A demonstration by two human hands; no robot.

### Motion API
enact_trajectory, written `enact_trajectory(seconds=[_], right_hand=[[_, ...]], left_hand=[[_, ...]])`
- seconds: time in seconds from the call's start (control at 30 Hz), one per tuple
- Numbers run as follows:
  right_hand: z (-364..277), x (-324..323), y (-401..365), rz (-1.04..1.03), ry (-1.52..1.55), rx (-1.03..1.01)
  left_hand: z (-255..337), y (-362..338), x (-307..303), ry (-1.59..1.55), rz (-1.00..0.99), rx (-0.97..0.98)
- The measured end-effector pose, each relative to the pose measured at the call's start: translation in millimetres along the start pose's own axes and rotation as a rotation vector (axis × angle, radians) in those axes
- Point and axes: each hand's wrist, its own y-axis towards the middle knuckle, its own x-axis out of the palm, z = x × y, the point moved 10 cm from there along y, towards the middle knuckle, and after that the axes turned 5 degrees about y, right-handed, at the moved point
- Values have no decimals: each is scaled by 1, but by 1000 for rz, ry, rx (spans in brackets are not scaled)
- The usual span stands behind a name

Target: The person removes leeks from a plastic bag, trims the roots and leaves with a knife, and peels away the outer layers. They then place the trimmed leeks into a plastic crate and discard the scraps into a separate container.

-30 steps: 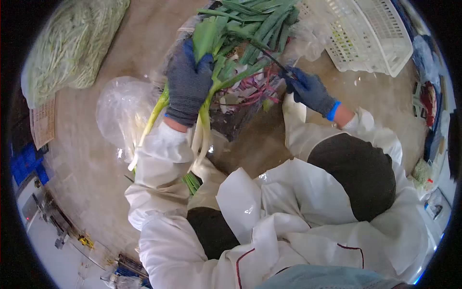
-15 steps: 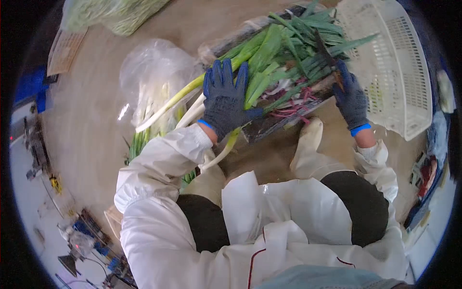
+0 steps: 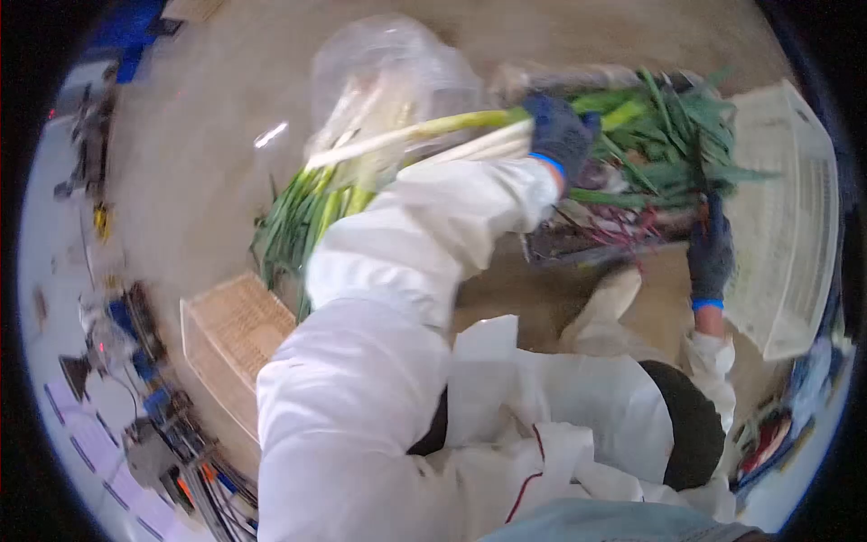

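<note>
My left hand (image 3: 560,135), in a dark glove with a blue cuff, is closed around leeks (image 3: 479,147) where their pale stalks meet the green. White stalk ends stick out to its left. My right hand (image 3: 712,253), gloved the same way, grips a knife (image 3: 696,163) whose dark blade points up over the pile of cut green leaves (image 3: 668,135). The leaves lie on a low dark block or tray (image 3: 564,248), with pinkish-red strings (image 3: 623,226) along its near side. My left fingertips are partly hidden and blurred.
More leeks (image 3: 330,194) lie on the floor at the left, partly under a clear plastic bag (image 3: 388,59). A white plastic crate (image 3: 786,226) stands at the right, and a pale basket (image 3: 239,325) at the lower left. My boot (image 3: 610,303) is close to the block.
My left hand has gone from lying spread on the leeks to closing around them. The view has swung, shifting the scene to the right. The knife stays in my right hand.
</note>
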Motion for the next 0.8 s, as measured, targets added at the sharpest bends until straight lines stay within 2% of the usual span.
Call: enact_trajectory(seconds=[0.07, 0.17, 0.3, 0.4, 0.47, 0.53, 0.63, 0.7, 0.77, 0.8], right_hand=[[-7, -4, -2, 15, 32, 41], [-7, -15, -7, 94, 93, 25], [5, -12, -10, 76, 146, 80], [6, -10, -7, 86, 177, -14], [7, -11, -9, 93, 270, 41], [26, -2, -8, 84, 312, 129], [32, -2, -16, 138, 560, 249], [60, 13, -24, 170, 820, 330], [71, 21, -29, 183, 1022, 445], [72, 20, -28, 189, 981, 410]], left_hand=[[-5, 9, -3, 3, 1, 0], [-21, 14, -13, -263, -71, 96], [-47, -12, -77, -416, -72, 240], [-52, -17, -144, -340, 282, 232], [-42, -6, -186, -348, 329, 183], [-20, 5, -208, -432, 632, 146], [19, 44, -164, -502, 622, 26], [33, 66, -69, -818, 660, -119], [36, 53, -52, -696, 429, 12], [38, 44, -42, -636, 321, 84]])
